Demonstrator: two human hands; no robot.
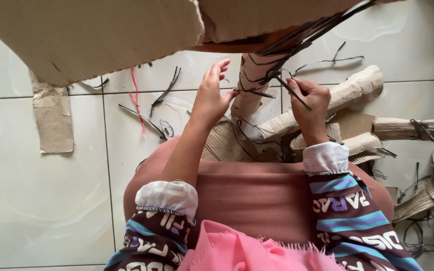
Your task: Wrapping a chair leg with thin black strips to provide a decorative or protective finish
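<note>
Here, left hand (209, 100) and right hand (310, 103) fingers pinching black strap (297, 95), upper end hidden behind cardboard (91, 35)

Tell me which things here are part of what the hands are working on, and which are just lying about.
In use: left hand, right hand, black strip, cardboard roll.
Lying about: red strip, cardboard scrap, tied roll, loose black strips.
</note>
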